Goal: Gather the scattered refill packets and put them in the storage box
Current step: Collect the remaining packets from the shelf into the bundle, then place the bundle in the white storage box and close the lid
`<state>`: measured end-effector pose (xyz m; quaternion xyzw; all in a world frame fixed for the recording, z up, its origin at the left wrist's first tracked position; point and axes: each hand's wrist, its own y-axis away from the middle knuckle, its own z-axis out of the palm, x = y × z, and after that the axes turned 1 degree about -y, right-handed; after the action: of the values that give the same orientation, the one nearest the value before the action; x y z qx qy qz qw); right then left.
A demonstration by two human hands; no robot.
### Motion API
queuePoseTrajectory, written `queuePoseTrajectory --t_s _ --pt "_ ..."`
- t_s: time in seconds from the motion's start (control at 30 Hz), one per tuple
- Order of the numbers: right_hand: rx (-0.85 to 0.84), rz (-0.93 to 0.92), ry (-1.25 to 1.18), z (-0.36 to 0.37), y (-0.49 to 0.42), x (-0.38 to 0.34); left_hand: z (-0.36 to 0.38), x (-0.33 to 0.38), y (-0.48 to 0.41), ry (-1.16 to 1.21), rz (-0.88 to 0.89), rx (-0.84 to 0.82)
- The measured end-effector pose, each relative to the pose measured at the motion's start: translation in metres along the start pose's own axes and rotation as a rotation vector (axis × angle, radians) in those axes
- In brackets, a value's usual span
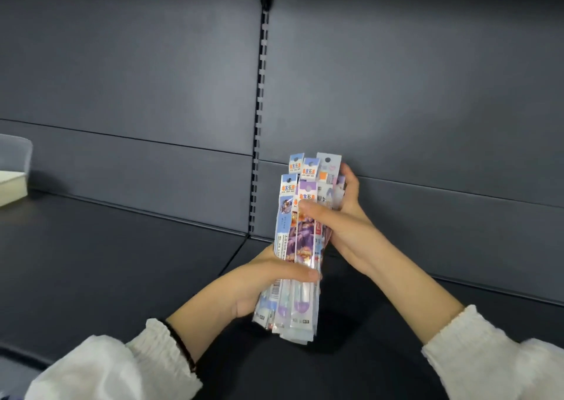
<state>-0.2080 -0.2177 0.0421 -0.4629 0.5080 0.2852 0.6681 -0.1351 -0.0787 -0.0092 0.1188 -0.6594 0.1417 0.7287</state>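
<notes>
Holding the refill packets [293, 241] as one upright bundle in both hands, above a dark shelf [122, 262].

Nearest the camera, two white knit sleeves [106, 366] frame the view, and a dark band [183, 347] sits on the left wrist. The left hand [259, 280] grasps the lower part of the bundle, thumb laid across the front faces. The right hand [345, 231] grasps the upper part, thumb pressed on the front and fingers wrapped round the far right edge. The packets stand roughly vertical, with the hang-hole tabs at the top and staggered in height; none lies on the shelf surface. Behind the hands, a slotted upright [259, 109] runs up the grey back panel [396, 79]. The translucent storage box [15, 155] stands on the shelf at the far left edge, well apart from the bundle; its contents cannot be identified.
</notes>
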Motion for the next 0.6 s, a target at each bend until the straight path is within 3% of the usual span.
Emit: queuePoseTrajectory --t_s 0.27,0.6 --pt "0.005 -0.084 0.017 0.171 -0.044 0.021 -0.123 0.034 0.102 -0.096 0.031 0.173" --pt "-0.114 -0.033 0.004 0.37 -0.083 0.045 -0.288 0.063 0.219 -0.266 0.022 0.386"
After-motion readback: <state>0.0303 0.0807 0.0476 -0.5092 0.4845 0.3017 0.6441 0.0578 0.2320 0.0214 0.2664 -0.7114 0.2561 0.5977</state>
